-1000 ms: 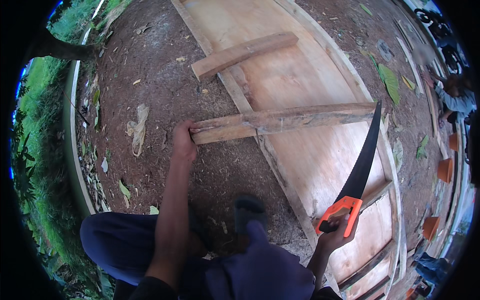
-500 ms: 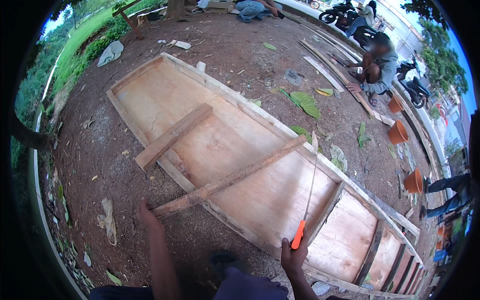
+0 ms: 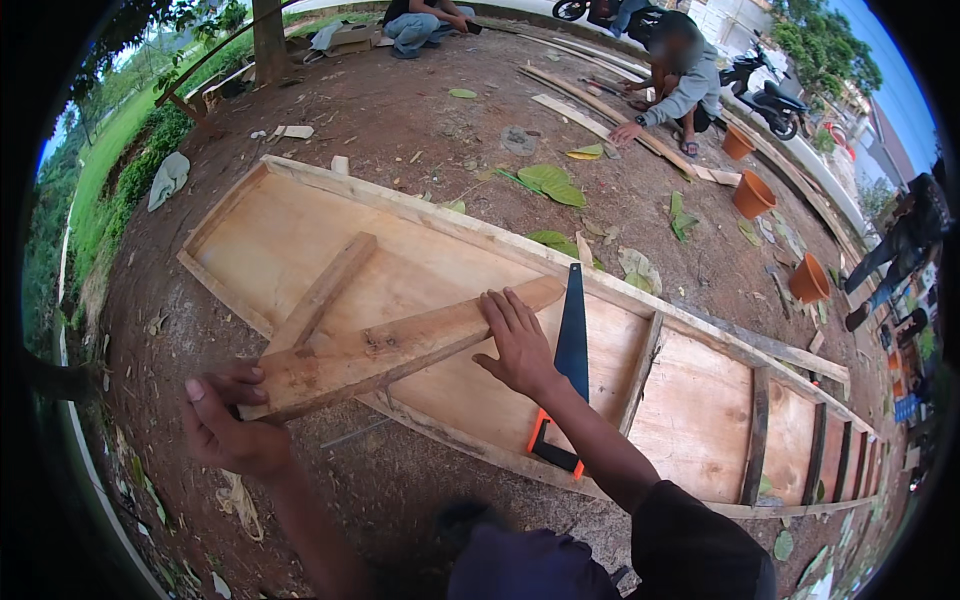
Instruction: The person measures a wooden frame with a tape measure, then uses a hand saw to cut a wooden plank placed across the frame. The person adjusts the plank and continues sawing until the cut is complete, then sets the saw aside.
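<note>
My left hand (image 3: 225, 410) grips the near-left end of a long wooden plank (image 3: 420, 337), which slants across a shallow plywood frame (image 3: 690, 430). My right hand (image 3: 520, 345) lies on the plank toward its right part, fingers spread over the top and thumb below its front edge. A handsaw (image 3: 573, 335) with an orange-and-black handle lies just right of that hand, blade pointing away from me, partly hidden by my forearm. A shorter board (image 3: 330, 285) lies crosswise in the frame, its near end behind the long plank.
A co-worker (image 3: 680, 100) squats by long strips of wood (image 3: 590, 120). Orange pots (image 3: 808, 278), fallen leaves (image 3: 555, 185) and parked motorbikes (image 3: 775, 100) are at the right and back. Other people (image 3: 900, 250) are at the far right and top; a tree trunk (image 3: 270, 45) stands behind.
My right hand has let go of the saw, now lying in the frame, and moved onto the plank. The plank's face has turned upward. The view has tilted to take in more surroundings.
</note>
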`<state>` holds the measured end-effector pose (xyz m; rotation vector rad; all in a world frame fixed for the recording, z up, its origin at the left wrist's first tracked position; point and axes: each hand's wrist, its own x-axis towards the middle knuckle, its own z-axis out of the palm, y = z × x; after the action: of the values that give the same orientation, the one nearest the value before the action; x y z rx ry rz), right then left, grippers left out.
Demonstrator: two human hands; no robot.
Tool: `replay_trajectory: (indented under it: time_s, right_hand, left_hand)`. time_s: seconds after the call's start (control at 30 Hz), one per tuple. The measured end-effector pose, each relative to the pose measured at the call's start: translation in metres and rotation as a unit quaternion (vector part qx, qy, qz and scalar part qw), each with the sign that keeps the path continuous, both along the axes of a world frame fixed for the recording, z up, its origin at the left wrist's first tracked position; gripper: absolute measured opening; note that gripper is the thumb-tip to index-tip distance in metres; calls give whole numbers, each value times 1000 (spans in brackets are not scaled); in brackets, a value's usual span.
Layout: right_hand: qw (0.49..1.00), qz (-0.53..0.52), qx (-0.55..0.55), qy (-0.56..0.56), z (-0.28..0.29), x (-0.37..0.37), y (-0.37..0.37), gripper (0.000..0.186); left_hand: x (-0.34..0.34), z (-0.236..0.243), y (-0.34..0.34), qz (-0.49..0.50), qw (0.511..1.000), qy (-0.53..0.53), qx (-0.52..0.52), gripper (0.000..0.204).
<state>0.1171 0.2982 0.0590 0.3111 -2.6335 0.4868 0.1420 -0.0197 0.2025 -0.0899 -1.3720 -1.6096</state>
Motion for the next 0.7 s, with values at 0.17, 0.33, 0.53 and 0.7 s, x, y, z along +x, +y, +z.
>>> replay_trajectory:
  time_s: [0.17, 0.33, 0.53, 0.7]
  right_hand:
    - [993, -11, -114, -36, -12, -38, 46, 69]
    - [976, -98, -193, -19, 57, -17, 30, 47]
    - [865, 31, -497, -55, 64, 23, -19, 35]
    - [781, 48, -615, -97, -5, 39, -68, 30]
  left_hand:
    - [-36, 90, 78, -145, 960, 162, -178, 42]
    - [-42, 113, 89, -199, 960, 134, -145, 59]
    - [-28, -3, 115, -302, 872, -248, -294, 75]
    - [-31, -37, 148, -333, 747, -432, -379, 78]
